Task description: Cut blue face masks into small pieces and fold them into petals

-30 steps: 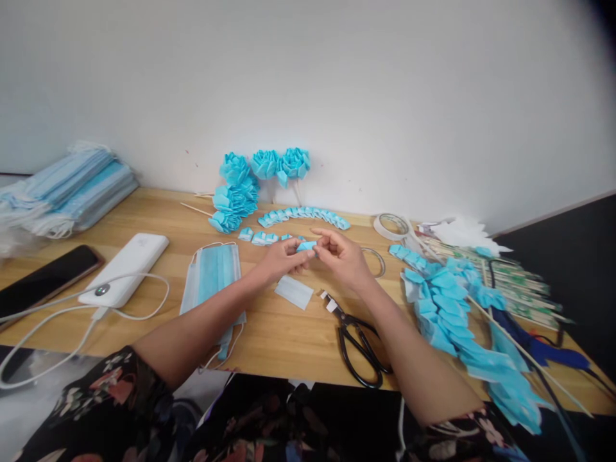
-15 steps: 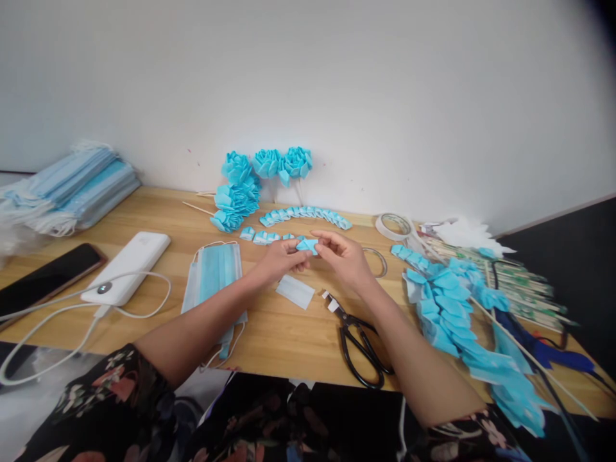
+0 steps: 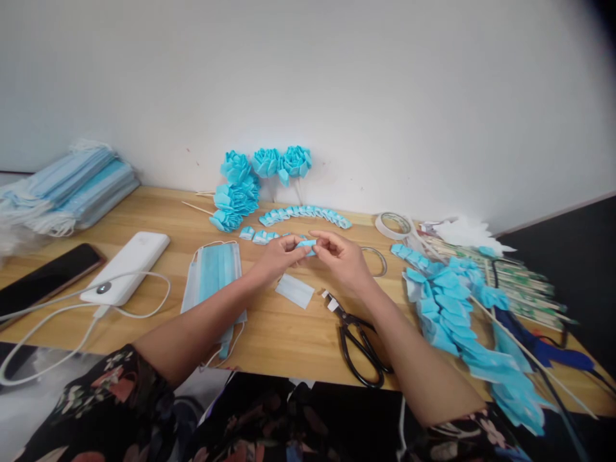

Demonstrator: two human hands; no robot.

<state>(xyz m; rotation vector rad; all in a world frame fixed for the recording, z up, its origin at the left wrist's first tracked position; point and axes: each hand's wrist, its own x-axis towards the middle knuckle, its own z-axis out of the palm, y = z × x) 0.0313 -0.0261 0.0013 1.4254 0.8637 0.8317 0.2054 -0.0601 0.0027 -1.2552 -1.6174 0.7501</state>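
Left hand (image 3: 276,258) and right hand (image 3: 342,258) both pinch one folded blue piece (image 3: 306,244), above the tabletop (image 3: 283,343) midway between near and far edges. Pale rectangle (image 3: 294,291) lies flat, closer to the near edge than the hands. Black-handled scissors (image 3: 345,317) by the near edge. Curved row of folded pieces (image 3: 305,213) near the far edge, blue flowers (image 3: 237,197) left of it.

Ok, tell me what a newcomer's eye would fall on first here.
Probably the bright blue flowers, clustered at the back of the table before the pale wall. Next, the left hand and right hand, holding a small blue piece between them near the middle. Then the heap of blue strips on the right, with black scissors lying nearer the centre.
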